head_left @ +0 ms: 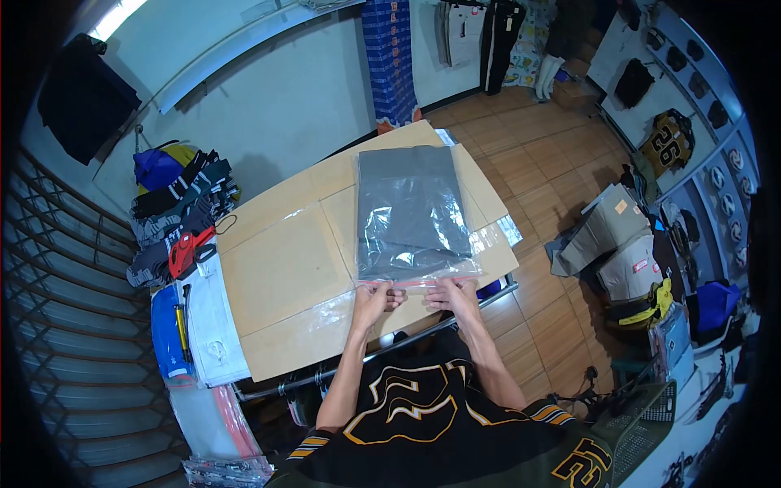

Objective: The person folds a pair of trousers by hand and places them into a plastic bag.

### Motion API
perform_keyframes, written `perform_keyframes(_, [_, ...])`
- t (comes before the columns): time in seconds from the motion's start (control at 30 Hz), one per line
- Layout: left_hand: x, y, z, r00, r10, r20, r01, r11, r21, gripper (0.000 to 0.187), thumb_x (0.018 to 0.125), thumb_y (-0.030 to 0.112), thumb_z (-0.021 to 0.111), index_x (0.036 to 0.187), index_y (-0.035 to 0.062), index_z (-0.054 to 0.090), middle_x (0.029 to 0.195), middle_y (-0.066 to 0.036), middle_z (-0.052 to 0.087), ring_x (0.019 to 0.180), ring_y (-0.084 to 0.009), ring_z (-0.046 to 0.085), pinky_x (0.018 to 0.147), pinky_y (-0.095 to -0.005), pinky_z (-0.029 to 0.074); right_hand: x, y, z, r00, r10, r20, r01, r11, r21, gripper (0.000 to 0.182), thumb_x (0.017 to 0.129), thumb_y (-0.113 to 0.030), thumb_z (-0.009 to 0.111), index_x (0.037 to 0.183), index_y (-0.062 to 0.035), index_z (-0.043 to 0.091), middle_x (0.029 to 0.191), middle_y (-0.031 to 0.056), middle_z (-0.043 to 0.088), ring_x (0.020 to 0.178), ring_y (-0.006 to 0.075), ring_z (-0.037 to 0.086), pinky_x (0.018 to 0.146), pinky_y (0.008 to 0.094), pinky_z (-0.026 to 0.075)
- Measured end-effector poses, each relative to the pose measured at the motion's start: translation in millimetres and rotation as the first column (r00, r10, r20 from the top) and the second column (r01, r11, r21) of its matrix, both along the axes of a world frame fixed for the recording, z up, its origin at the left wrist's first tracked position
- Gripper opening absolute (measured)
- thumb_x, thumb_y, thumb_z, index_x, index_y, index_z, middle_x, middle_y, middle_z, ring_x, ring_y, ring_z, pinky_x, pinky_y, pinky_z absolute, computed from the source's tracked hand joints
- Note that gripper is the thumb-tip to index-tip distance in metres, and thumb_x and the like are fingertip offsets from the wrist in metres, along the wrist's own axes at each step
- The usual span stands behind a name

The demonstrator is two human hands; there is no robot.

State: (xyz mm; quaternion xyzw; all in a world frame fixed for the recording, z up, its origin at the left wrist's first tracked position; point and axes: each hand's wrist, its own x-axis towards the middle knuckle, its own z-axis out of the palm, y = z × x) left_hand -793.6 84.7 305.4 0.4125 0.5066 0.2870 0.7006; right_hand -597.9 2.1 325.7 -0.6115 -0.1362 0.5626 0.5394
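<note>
A clear zip bag [470, 236] with a folded dark grey garment [411, 195] inside lies flat on the cardboard-covered table [285, 252]. Along its near edge runs a reddish zip strip. My left hand [376, 301] pinches the left part of that strip, thumb and fingers closed on the plastic. Farther right on the same strip, my right hand [455, 297] has its fingers closed on the edge too. Both hands are at the table's near side, a short gap between them.
Left of the cardboard are a pile of folded clothes [183, 195], a red tool [191, 250], a yellow-and-black cutter [182, 329] and a stack of clear bags [207, 415]. Cardboard boxes [610, 232] stand on the tiled floor at right. A metal rail [378, 351] runs under the near edge.
</note>
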Motion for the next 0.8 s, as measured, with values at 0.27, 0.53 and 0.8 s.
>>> perform_keyframes(0.27, [5.7, -3.9, 8.8, 0.996, -0.044, -0.073, 0.046, 0.999, 0.018, 0.033, 0.098, 0.021, 0.060, 0.094, -0.0099, 0.071, 0.083, -0.016, 0.074, 0.068, -0.0183, 0.071, 0.057, -0.0246, 0.055, -6.0, 3.9, -22.6, 0.999, 0.037, 0.017, -0.037, 0.999, 0.031, 0.033, 0.095, -0.018, 0.064, 0.107, 0.0118, 0.061, 0.095, 0.0242, 0.071, 0.078, 0.0291, 0.074, 0.065, 0.0337, 0.063])
perform_keyframes(0.53, [7.2, -2.1, 8.2, 0.996, -0.040, -0.082, 0.040, 0.999, 0.004, 0.032, 0.097, 0.020, 0.059, 0.094, -0.0090, 0.071, 0.080, -0.015, 0.073, 0.066, -0.0174, 0.070, 0.053, -0.0249, 0.053, -6.8, 7.2, -10.4, 1.000, 0.020, -0.012, -0.020, 1.000, -0.002, 0.033, 0.095, -0.019, 0.064, 0.108, 0.0117, 0.061, 0.094, 0.0247, 0.071, 0.079, 0.0303, 0.075, 0.067, 0.0340, 0.063])
perform_keyframes(0.8, [10.5, 0.0, 4.2, 0.978, -0.133, -0.159, 0.130, 0.991, -0.032, 0.033, 0.098, 0.021, 0.059, 0.093, -0.0092, 0.070, 0.082, -0.016, 0.073, 0.067, -0.0184, 0.070, 0.051, -0.0250, 0.052, -13.3, 10.8, -19.9, 0.997, 0.073, 0.024, -0.073, 0.997, 0.019, 0.036, 0.094, -0.020, 0.065, 0.110, 0.0122, 0.063, 0.096, 0.0254, 0.072, 0.080, 0.0305, 0.075, 0.068, 0.0340, 0.063])
